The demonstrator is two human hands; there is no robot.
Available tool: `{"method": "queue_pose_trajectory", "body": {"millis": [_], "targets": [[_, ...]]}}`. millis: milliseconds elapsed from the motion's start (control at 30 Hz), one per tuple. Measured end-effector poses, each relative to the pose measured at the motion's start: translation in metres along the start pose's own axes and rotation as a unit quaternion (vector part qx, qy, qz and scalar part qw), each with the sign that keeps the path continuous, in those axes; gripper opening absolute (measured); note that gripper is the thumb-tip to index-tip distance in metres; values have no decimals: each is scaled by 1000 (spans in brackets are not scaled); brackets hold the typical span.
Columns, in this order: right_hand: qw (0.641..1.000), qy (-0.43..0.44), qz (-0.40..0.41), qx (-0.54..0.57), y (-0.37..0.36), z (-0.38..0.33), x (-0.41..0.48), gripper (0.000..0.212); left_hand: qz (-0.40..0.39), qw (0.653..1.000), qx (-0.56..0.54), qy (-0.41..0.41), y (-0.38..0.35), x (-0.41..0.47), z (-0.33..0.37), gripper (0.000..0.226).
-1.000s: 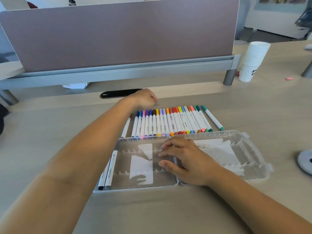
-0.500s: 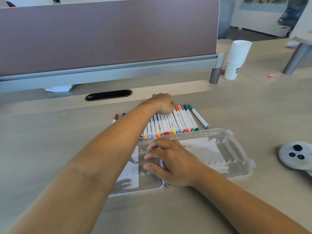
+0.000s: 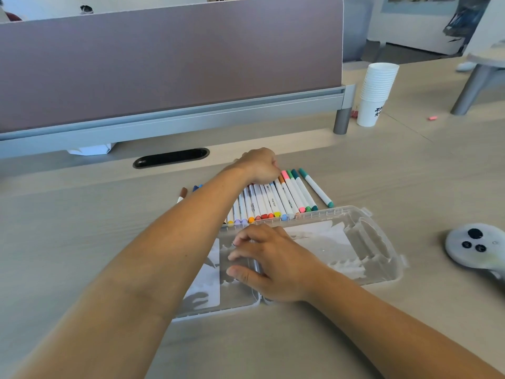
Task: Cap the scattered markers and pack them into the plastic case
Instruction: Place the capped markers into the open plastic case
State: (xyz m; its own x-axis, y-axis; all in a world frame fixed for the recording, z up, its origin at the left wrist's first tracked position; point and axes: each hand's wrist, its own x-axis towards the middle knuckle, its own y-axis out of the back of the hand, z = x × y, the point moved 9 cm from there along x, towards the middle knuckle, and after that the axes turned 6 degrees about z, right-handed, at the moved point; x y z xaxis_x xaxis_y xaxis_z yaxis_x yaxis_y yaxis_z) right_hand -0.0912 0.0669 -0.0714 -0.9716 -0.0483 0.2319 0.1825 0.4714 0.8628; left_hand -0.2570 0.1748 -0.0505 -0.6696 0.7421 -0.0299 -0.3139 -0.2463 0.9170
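The markers (image 3: pixel 273 201) lie side by side in a row at the middle of the surface (image 3: pixel 410 170), just behind the far wall of the plastic case (image 3: pixel 363 242); the case lies open and flat between them and the near edge, with no marker in the part I can see. My left hand (image 3: pixel 259 165) is curled over the row's far ends, fingers tucked under, so I cannot tell whether it pinches a marker or only rests there. My right hand (image 3: pixel 269 265) lies on the case's middle ridge, fingers bent and spread, pressing down.

If I pull one marker out carelessly, its neighbours may roll and scatter; my left forearm crosses low over the row's left part and could sweep it. The brown marker (image 3: pixel 182 193) lying apart toward the left edge is easily forgotten; the lone teal marker (image 3: pixel 317 191) on the right could roll off; if my right hand eases, the light case may skid. The paper cups (image 3: pixel 375 94) and the controller (image 3: pixel 472 244) sit well apart.
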Motion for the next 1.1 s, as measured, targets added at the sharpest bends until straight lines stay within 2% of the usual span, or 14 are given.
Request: {"method": "queue_pose_trajectory", "body": {"millis": [300,533,667,800,933,1100], "targets": [[1000,6,13,0,1,-1,0,40,-11,1000,8,-6,-1,-7,9,23],[1000,9,13,-1,2,0,0,40,25,998,-62,-18,5,-7,18,20],[1000,10,11,1,1,0,0,40,77,985,-153,-7,16,-7,16,22],[1000,10,13,2,1,0,0,40,104,929,-348,65,24,-13,4,22],[1000,13,5,-7,1,-1,2,38,158,855,-489,71,57,-29,-6,23],[1000,3,-7,-12,1,3,9,37,171,814,-552,55,87,-58,-23,22]]}}
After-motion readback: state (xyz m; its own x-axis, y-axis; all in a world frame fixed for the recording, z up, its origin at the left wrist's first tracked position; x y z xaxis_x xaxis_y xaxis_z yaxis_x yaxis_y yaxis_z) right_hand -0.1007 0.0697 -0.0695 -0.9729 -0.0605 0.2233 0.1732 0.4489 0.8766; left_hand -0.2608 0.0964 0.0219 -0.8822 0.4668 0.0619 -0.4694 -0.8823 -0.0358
